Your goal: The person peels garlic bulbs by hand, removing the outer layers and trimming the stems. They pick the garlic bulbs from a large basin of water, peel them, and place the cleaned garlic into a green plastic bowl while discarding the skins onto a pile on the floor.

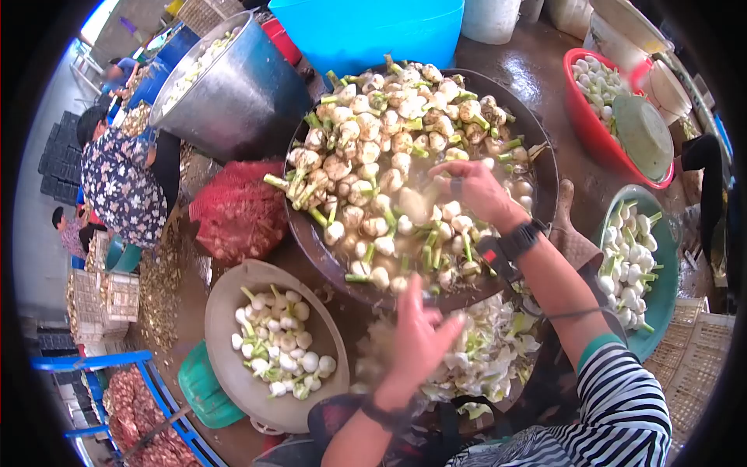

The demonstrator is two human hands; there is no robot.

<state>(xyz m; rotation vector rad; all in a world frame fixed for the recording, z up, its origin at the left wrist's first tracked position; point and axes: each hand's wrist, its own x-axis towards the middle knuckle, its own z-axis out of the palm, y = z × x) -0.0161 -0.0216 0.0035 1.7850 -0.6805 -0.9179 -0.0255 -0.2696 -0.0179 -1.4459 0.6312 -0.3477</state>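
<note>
A wide dark pan (551, 183) holds murky water and a heap of garlic bulbs (366, 144) with short green stems. Over the water at the pan's right side, my right hand (475, 187) has its fingers curled close to a blurred pale bulb (414, 204); whether it grips that bulb is unclear. My left hand (420, 335) is near the pan's front edge, fingers spread, nothing in it. Below it lies a pile of pale peelings (490, 350). Left of that, a grey-beige basin (226, 350) contains cleaner white bulbs (284, 342).
A red net sack (241, 210) and a metal pot (233, 101) stand left. Behind is a blue tub (373, 31). On the right are a red basin (572, 101) and a green basin (661, 300) with white bulbs. A person in a floral top (124, 187) sits far left.
</note>
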